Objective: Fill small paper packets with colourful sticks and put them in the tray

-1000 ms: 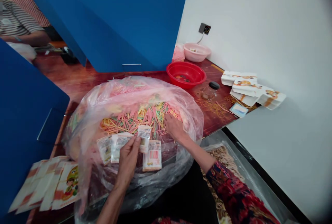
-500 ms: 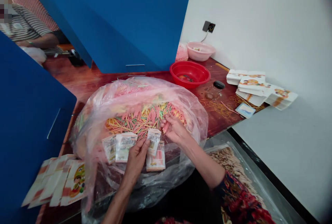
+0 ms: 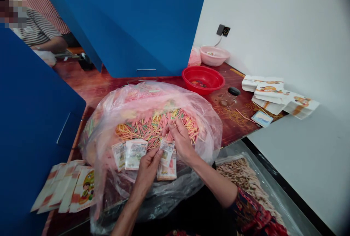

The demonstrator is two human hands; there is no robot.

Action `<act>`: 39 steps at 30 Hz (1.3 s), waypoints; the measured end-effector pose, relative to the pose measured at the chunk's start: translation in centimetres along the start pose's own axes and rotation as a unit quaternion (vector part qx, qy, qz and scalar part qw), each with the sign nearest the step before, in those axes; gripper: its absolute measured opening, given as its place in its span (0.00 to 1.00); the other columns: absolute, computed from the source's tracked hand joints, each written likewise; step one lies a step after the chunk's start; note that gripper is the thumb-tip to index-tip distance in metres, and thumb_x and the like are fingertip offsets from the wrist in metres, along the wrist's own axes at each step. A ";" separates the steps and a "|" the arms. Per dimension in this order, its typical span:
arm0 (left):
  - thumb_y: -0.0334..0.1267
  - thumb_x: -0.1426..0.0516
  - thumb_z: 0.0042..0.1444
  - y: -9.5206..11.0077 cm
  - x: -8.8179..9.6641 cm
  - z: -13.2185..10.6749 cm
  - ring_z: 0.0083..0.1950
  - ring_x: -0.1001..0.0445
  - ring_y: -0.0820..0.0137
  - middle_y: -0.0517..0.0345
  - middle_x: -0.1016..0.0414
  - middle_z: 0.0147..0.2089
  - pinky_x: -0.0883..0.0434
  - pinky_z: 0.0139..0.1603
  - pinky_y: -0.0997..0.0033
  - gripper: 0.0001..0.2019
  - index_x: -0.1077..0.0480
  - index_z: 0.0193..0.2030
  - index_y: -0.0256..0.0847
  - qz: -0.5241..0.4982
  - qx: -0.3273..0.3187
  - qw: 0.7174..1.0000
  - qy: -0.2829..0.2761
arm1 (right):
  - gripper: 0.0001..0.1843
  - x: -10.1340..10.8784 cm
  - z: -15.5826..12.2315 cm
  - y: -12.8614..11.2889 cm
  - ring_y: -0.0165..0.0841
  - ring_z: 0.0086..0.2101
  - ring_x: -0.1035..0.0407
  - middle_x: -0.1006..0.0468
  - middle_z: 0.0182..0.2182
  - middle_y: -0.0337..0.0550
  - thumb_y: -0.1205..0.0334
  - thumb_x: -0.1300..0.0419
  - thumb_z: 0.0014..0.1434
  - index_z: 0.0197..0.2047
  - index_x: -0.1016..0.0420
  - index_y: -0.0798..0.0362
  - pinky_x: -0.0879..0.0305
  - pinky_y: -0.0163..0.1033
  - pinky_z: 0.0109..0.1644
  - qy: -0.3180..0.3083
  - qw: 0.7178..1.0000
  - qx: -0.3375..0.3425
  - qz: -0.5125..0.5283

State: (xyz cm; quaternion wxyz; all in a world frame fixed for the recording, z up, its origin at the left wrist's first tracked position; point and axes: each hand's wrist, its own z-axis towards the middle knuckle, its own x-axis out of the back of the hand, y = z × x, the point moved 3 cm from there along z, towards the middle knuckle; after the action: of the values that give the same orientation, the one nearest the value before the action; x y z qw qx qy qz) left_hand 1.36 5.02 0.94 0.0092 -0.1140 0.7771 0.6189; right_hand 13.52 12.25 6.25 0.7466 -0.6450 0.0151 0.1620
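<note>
Coloured sticks (image 3: 155, 128) are heaped inside a clear plastic bag (image 3: 108, 114), its mouth rolled open. The left hand (image 3: 147, 172) is raised at the heap's near edge, a paper packet (image 3: 166, 152) being gripped between thumb and fingers. The right hand (image 3: 182, 143) is angled downward over the heap, with fingertips (image 3: 171, 128) pinched on sticks; their number cannot be determined. Further packets (image 3: 136, 154) are laid on the bag's near fold.

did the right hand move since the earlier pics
Yes, the right hand has shifted left, farther from the red bowl on the table.
</note>
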 end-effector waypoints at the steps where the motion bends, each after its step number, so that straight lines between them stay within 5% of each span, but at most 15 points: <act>1: 0.56 0.32 0.48 0.0 0.0 0.0 0.36 0.24 0.65 0.58 0.18 0.33 0.25 0.45 0.66 0.18 0.17 0.37 0.43 -0.006 -0.004 1.000 0.003 | 0.09 -0.2 -0.3 -0.2 0.32 0.35 0.30 0.26 0.30 0.36 0.54 0.47 0.71 0.39 0.35 0.48 0.35 0.40 0.51 -0.002 1.000 0.001 -0.012; 5: 0.55 0.32 0.49 -0.2 0.0 -0.1 0.39 0.22 0.64 0.56 0.17 0.38 0.24 0.45 0.66 0.19 0.17 0.42 0.44 -0.043 -0.001 0.999 0.011 | 0.10 -0.7 -1.1 -0.4 0.33 0.33 0.30 0.25 0.31 0.35 0.54 0.46 0.70 0.51 0.34 0.46 0.34 0.39 0.45 -0.010 0.999 -0.017 -0.025; 11: 0.50 0.31 0.51 -1.1 0.2 0.4 0.41 0.21 0.68 0.56 0.16 0.43 0.25 0.44 0.71 0.20 0.19 0.48 0.44 -0.111 0.004 0.994 0.023 | 0.16 -1.0 -1.6 -0.3 0.39 0.51 0.29 0.21 0.44 0.44 0.52 0.48 0.71 0.39 0.23 0.49 0.37 0.44 0.60 -0.080 0.993 0.005 -0.088; 15: 0.48 0.32 0.53 -0.5 0.5 0.6 0.42 0.20 0.68 0.54 0.16 0.47 0.25 0.46 0.70 0.19 0.21 0.50 0.43 -0.164 -0.017 0.986 0.020 | 0.14 -0.5 -1.9 -0.1 0.39 0.55 0.31 0.25 0.53 0.46 0.52 0.43 0.68 0.53 0.26 0.46 0.38 0.46 0.62 -0.072 0.991 0.017 -0.112; 19: 0.46 0.30 0.51 0.3 0.7 0.4 0.43 0.19 0.65 0.52 0.16 0.46 0.25 0.48 0.67 0.19 0.20 0.48 0.41 -0.145 -0.025 0.989 0.006 | 0.07 -0.1 -2.0 0.5 0.38 0.43 0.31 0.25 0.39 0.42 0.55 0.40 0.65 0.40 0.25 0.48 0.36 0.43 0.51 -0.045 0.987 0.044 -0.151; 22: 0.45 0.29 0.49 0.7 0.5 0.1 0.43 0.20 0.65 0.52 0.15 0.44 0.25 0.49 0.67 0.18 0.19 0.45 0.40 -0.113 -0.024 0.993 0.006 | 0.12 -0.1 -2.1 1.0 0.36 0.36 0.33 0.28 0.31 0.40 0.57 0.41 0.65 0.29 0.27 0.50 0.37 0.41 0.44 -0.037 0.990 0.030 -0.134; 27: 0.46 0.30 0.50 0.5 0.2 -0.5 0.43 0.20 0.63 0.54 0.15 0.43 0.25 0.47 0.66 0.18 0.19 0.46 0.41 -0.104 -0.015 0.994 0.009 | 0.08 -0.4 -2.7 1.3 0.35 0.36 0.31 0.23 0.35 0.39 0.55 0.38 0.63 0.42 0.23 0.49 0.37 0.39 0.42 -0.040 0.994 -0.036 -0.091; 30: 0.49 0.31 0.49 -0.2 0.4 -1.0 0.42 0.21 0.61 0.52 0.16 0.41 0.25 0.46 0.63 0.18 0.18 0.42 0.41 -0.050 0.008 0.997 -0.054 | 0.08 -0.2 -2.9 1.7 0.33 0.30 0.33 0.24 0.29 0.38 0.55 0.37 0.61 0.35 0.23 0.50 0.38 0.38 0.37 -0.051 0.991 -0.034 -0.121; 33: 0.50 0.33 0.50 -0.6 2.8 -1.0 0.41 0.22 0.60 0.50 0.17 0.41 0.26 0.44 0.63 0.17 0.18 0.41 0.42 0.054 -0.037 0.997 0.030 | 0.08 1.1 -3.1 2.8 0.32 0.28 0.35 0.27 0.27 0.36 0.56 0.37 0.60 0.32 0.26 0.50 0.41 0.37 0.33 0.029 0.990 -0.040 -0.135; 36: 0.48 0.37 0.55 -0.2 6.7 -0.8 0.42 0.25 0.59 0.48 0.21 0.45 0.29 0.46 0.61 0.16 0.20 0.46 0.43 0.258 -0.146 0.931 0.212 | 0.10 1.9 -3.6 4.2 0.33 0.29 0.35 0.28 0.27 0.37 0.57 0.36 0.58 0.30 0.31 0.50 0.40 0.37 0.34 0.073 0.985 -0.048 -0.152; 39: 0.48 0.42 0.60 -0.3 9.1 -0.2 0.48 0.27 0.53 0.43 0.24 0.47 0.31 0.51 0.53 0.19 0.23 0.52 0.40 0.457 -0.147 0.838 0.258 | 0.09 1.7 -4.4 5.5 0.34 0.31 0.33 0.28 0.29 0.37 0.58 0.38 0.60 0.31 0.33 0.49 0.39 0.38 0.37 0.068 0.977 -0.048 -0.198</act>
State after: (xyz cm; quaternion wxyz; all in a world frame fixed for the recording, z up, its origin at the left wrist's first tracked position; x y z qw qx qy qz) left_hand -7.43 3.29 -0.71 -0.4924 0.0986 0.6151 0.6078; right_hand 14.51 9.03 -0.20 0.7296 -0.6795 -0.0699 -0.0325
